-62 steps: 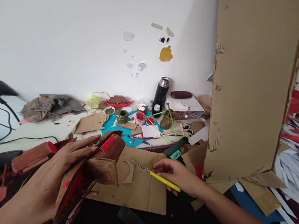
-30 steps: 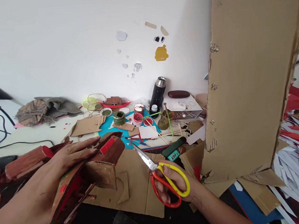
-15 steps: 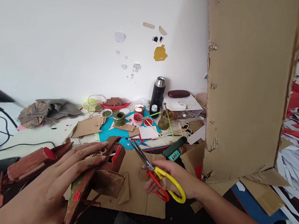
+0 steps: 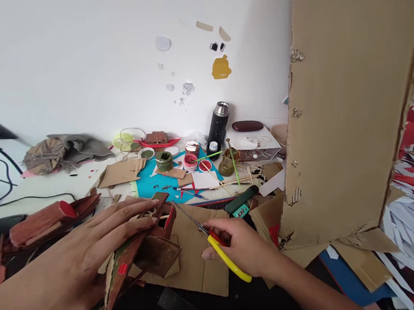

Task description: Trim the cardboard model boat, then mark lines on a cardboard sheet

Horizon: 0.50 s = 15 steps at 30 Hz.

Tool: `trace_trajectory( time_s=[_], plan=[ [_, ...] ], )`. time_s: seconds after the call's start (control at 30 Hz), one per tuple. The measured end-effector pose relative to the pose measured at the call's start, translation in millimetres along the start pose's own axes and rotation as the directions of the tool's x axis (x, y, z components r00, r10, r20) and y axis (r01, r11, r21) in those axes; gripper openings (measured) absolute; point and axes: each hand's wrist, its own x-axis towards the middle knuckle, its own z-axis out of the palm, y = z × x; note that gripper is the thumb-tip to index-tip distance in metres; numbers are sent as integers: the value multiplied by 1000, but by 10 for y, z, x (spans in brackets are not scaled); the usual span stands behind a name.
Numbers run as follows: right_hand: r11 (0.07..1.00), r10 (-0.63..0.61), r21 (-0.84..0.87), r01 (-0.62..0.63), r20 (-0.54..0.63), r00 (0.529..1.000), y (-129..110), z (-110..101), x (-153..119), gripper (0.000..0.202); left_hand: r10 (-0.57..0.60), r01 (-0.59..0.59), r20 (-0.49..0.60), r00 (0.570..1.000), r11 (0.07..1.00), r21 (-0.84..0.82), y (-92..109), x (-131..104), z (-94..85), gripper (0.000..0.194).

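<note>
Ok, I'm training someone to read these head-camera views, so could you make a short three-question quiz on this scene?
1. Fill in: the scissors in the right hand have one yellow handle and one ____ handle.
2. True or false: the fingers of the left hand lie over the brown painted model.
3. Where in the view does the tall cardboard panel stand?
a) left
b) centre
c) right

Key: 1. red; 2. true; 3. c
</note>
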Motion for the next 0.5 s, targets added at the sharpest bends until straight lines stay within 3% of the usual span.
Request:
trace_trajectory(
  time_s=[0.13, 0.27, 0.5],
  plan=[
    [992, -13, -128, 9, -37, 999, 4, 3, -23, 38, 39, -39, 20, 999, 999, -13, 21, 30, -19, 60],
    [974, -37, -224, 21, -67, 997, 2, -3, -36, 42, -4, 4, 53, 999, 1000, -3, 19, 16, -17, 59],
    [958, -78, -281, 55, -72, 994, 17, -11, -45, 39, 1, 3, 132, 991, 1000, -27, -62, -59, 30, 73]
  ],
)
